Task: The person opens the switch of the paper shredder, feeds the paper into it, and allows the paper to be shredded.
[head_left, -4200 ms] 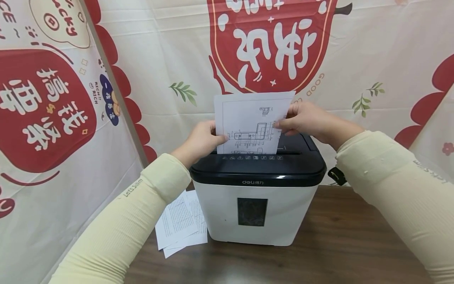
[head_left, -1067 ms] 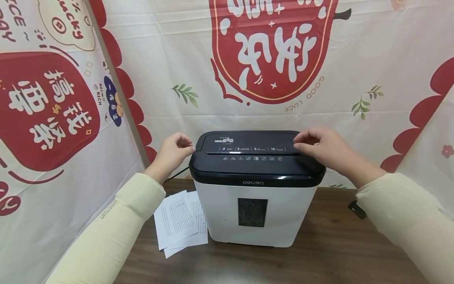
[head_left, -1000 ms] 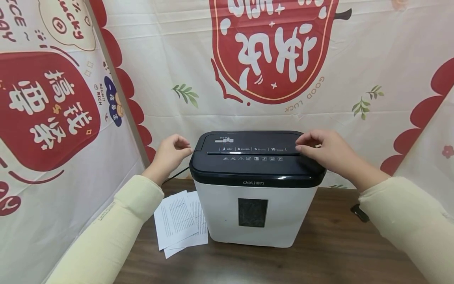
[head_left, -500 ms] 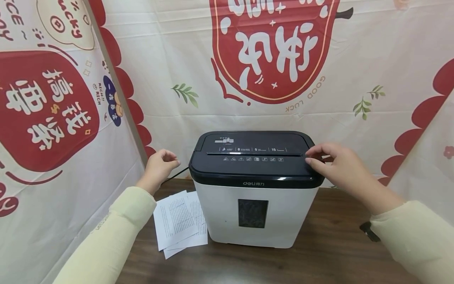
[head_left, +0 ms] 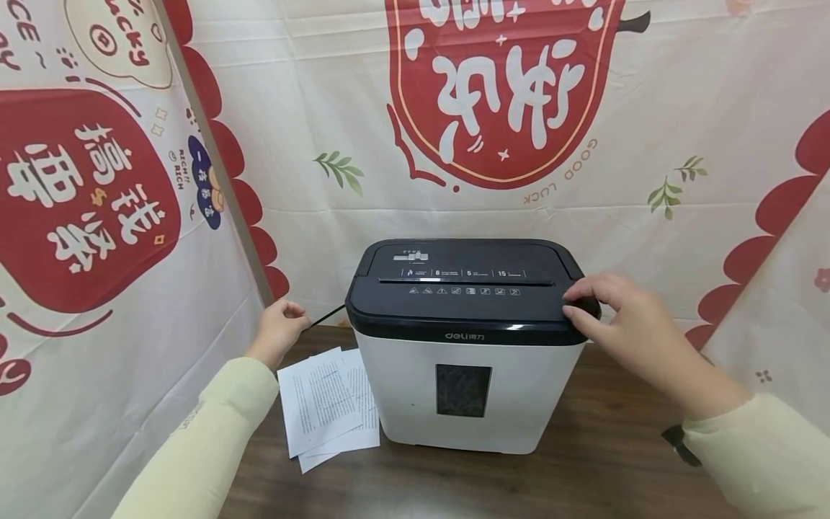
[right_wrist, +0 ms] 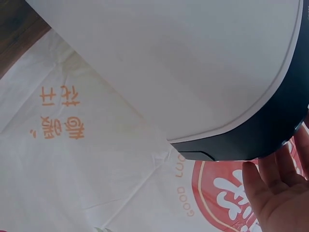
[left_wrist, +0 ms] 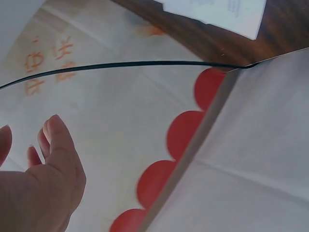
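Observation:
A white paper shredder [head_left: 473, 393] with a black top [head_left: 467, 306] stands on the wooden table. No sheet shows in its narrow feed slot [head_left: 467, 282]. My left hand [head_left: 277, 335] is off to the shredder's left, just above some printed sheets [head_left: 320, 404], its fingers loosely bent around nothing. The left wrist view shows that hand [left_wrist: 50, 176] apart from the black power cord [left_wrist: 130, 63]. Over at the right end of the black top is my right hand [head_left: 629, 335], with relaxed fingers. In the right wrist view its fingertips [right_wrist: 251, 169] are right at the black rim [right_wrist: 260, 128].
Behind the shredder hangs a patterned cloth [head_left: 311, 94] with red and white prints, and another cloth [head_left: 214, 324] hangs along the left side. Wooden tabletop [head_left: 415, 483] extends in front of the shredder. A dark object [head_left: 681, 443] shows beside the right sleeve.
Earlier both hands held a sheet with a technical drawing at the slot; it is out of sight now. My left hand has moved left and down towards the papers, my right hand right and down.

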A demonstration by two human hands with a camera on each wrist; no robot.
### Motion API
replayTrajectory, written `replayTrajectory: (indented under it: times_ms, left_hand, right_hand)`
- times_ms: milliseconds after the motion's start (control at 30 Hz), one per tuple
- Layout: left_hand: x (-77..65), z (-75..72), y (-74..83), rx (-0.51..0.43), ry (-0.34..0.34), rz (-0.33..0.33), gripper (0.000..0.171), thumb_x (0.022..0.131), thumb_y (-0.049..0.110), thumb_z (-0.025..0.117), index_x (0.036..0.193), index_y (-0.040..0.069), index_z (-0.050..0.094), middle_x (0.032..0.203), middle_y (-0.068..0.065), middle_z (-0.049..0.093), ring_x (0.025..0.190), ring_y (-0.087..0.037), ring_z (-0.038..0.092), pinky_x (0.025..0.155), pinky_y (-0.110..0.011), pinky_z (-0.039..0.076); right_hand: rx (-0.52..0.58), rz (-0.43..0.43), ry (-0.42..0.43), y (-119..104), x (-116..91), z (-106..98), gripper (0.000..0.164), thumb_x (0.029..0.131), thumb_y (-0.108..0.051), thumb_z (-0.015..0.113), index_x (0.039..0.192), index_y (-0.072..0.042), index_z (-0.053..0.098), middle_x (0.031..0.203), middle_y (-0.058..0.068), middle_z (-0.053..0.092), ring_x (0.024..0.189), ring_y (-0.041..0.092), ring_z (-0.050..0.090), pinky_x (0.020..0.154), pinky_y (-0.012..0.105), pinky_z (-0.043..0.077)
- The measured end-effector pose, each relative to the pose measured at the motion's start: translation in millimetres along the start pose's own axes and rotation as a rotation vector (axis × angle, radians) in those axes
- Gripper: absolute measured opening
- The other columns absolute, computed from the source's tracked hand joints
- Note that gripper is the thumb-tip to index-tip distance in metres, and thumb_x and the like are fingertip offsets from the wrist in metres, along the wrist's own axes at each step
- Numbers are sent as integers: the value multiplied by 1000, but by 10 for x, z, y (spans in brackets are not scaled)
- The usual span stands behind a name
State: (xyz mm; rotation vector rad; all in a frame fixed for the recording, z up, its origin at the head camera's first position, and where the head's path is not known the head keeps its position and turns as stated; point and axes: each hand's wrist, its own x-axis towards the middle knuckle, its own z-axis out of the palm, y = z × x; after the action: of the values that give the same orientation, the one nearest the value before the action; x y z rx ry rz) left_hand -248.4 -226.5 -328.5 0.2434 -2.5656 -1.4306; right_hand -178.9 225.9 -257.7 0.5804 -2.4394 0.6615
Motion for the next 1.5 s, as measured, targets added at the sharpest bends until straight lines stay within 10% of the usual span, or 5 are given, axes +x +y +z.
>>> replayTrajectory:
  times_ms: [400,700,1133,1500]
  left_hand:
    - [5,-13,-463,41,6,-127,23,90,6,59,107,-8,52,106,-25,54,99,-37,51,84,-47,45]
    - [1,9,-806,66,32,-208,20,88,5,57,101,-9,51,105,-27,51,96,-39,48,81,-48,44]
    - [-46,88,-1345,155,106,-266,19,86,6,61,92,-9,52,86,-21,53,79,-32,50,67,-41,44]
    - [-121,229,-1625,266,46,-383,57,89,17,63,125,-22,43,126,-41,47,118,-54,45,99,-57,40]
  right_hand:
    - [-15,-66,98,13,-148,89,21,75,0,77,94,-6,70,106,8,63,102,24,54,85,5,28]
    - [-36,-68,166,38,-254,90,23,72,4,76,90,-9,71,105,1,64,106,-16,41,68,-1,38]
    - [17,-142,237,64,-339,125,22,75,3,68,97,-2,71,116,-29,50,116,-15,41,95,3,27]
    - [-7,-134,210,65,-365,193,20,82,-8,68,101,0,70,120,-28,48,121,-15,36,98,4,24]
